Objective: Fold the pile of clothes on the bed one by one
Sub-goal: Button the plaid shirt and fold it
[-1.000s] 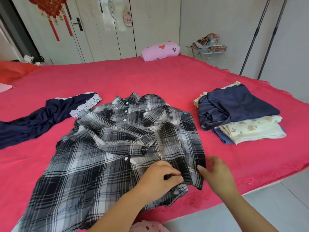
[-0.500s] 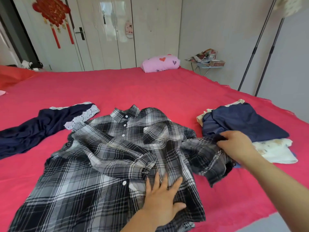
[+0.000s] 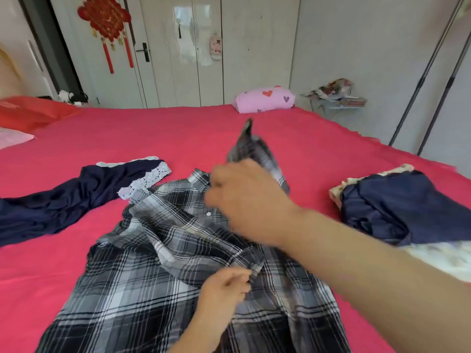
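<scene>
Plaid shirt (image 3: 142, 289) on red bed (image 3: 178, 133) | right hand (image 3: 244, 200) grips lifted sleeve (image 3: 257, 151) | left hand (image 3: 224, 286) pinches shirt | white wardrobe (image 3: 254, 59) behind

on my feed the plaid shirt (image 3: 142, 284) is checked in black, grey and white, with small white buttons (image 3: 208, 214). the bedspread (image 3: 178, 133) reads as a flat pinkish red. at left i see a navy garment (image 3: 63, 200) edged in white lace (image 3: 145, 182). at right there's a folded navy piece (image 3: 407, 207) over a cream cloth (image 3: 448, 258) whose print is too blurred to read. the far pillow (image 3: 265, 99) is pale pink with red and purple hearts. the door ornament (image 3: 107, 21) is red with gold touches, and the wardrobe doors (image 3: 254, 47) are off-white.
</scene>
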The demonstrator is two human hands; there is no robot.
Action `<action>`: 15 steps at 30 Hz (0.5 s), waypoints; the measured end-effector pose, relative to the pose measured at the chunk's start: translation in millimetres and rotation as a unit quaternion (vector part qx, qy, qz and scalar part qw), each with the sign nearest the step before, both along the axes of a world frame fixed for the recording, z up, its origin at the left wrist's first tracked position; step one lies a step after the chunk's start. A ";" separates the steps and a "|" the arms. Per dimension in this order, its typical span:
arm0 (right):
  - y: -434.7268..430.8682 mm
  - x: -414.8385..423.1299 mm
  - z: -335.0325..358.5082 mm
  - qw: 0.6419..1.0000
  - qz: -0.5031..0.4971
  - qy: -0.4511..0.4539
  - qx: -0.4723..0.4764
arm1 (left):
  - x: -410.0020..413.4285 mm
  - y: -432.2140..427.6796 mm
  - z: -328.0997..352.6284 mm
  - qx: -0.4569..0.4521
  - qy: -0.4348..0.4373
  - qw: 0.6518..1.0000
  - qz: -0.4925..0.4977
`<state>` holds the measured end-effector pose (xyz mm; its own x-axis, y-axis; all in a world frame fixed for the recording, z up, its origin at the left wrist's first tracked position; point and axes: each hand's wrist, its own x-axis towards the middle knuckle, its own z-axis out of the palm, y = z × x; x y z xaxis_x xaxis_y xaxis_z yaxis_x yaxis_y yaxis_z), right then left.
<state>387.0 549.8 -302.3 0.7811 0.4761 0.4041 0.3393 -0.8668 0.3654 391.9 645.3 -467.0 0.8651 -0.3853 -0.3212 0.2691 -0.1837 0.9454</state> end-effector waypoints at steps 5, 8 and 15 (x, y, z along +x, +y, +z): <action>33.7 -21.3 -95.9 0.958 0.089 0.271 0.037 | 18.9 82.4 -10.0 0.012 0.059 0.993 0.103; 15.2 -18.5 -115.0 0.935 0.070 0.315 0.148 | 33.1 103.1 -13.7 0.019 0.016 0.981 0.191; -86.9 37.3 -124.0 0.845 -0.267 0.178 0.427 | 56.1 89.3 -0.9 0.218 -0.179 0.948 0.149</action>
